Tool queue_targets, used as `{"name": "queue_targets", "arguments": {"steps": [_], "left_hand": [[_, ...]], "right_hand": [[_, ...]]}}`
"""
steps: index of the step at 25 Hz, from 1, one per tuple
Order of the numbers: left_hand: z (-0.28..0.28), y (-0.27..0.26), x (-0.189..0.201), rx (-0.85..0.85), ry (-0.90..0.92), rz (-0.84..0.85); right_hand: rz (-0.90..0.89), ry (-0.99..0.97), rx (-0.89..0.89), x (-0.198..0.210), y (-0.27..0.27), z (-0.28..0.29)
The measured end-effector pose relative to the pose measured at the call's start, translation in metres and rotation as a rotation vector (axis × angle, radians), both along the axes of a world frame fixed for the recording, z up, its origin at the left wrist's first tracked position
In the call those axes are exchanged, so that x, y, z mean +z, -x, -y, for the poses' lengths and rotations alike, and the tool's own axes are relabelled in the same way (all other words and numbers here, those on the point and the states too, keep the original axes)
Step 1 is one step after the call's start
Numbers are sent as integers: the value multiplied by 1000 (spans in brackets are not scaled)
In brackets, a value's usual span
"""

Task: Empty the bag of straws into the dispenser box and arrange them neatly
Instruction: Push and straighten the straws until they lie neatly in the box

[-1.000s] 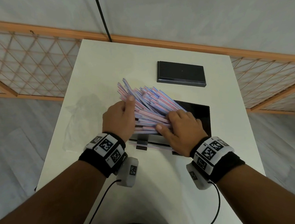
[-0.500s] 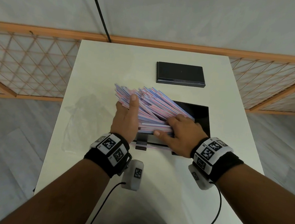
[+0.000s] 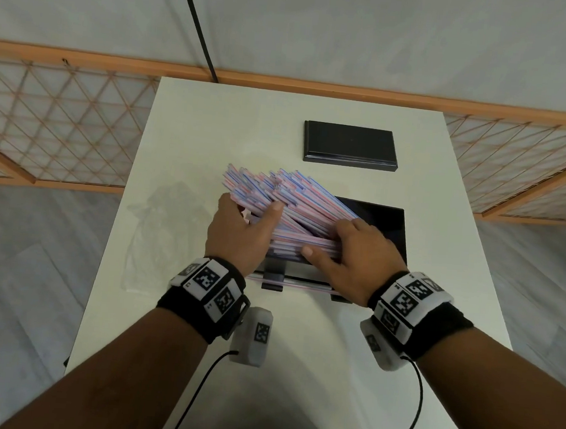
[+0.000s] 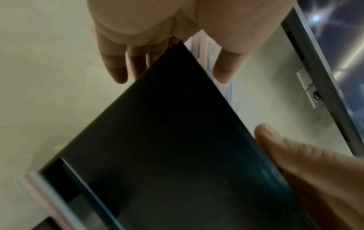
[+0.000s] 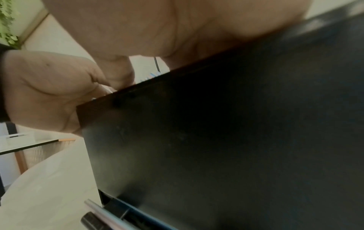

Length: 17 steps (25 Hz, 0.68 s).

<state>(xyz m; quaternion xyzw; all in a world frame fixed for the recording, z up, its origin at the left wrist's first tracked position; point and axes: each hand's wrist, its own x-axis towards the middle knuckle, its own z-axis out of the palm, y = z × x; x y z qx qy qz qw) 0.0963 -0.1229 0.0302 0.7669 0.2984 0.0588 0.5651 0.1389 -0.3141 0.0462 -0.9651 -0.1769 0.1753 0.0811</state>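
A thick bundle of pink and blue striped straws (image 3: 296, 202) leans out of the open black dispenser box (image 3: 385, 223), its ends fanning up and to the left. My left hand (image 3: 251, 211) grips the bundle's left part, thumb over the top. In the left wrist view the straws (image 4: 208, 51) lie between thumb and fingers above the box wall (image 4: 167, 140). My right hand (image 3: 334, 239) holds the bundle's right part inside the box, fingers curved over it, thumb along the near side. The empty clear bag (image 3: 156, 237) lies flat at the left.
The box's black lid (image 3: 351, 145) lies at the back of the white table (image 3: 455, 298). A few straws (image 3: 302, 285) sit in the dispensing slot at the box's front. An orange lattice fence (image 3: 60, 126) runs behind and beside the table.
My left hand has slid right and forward onto the bundle, its thumb now over the top. The straw ends have drawn closer together. My right hand has barely shifted.
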Motion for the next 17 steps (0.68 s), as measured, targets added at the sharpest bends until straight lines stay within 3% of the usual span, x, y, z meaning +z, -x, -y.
{"name": "queue_targets", "arguments": {"steps": [4,9,14,17], "left_hand": [[-5,-6,11,63,-84,40],[-6,-11,22,62,-185,69],[-5,-12,24,79,-163,65],[-7,-19,27,62,-204,35]], "right_hand": [[55,-18,-10,-5,3,8],[150,-173,-70,-7,5,6],[13,14,58,-5,11,3],[22,-25,63,-5,10,2]]}}
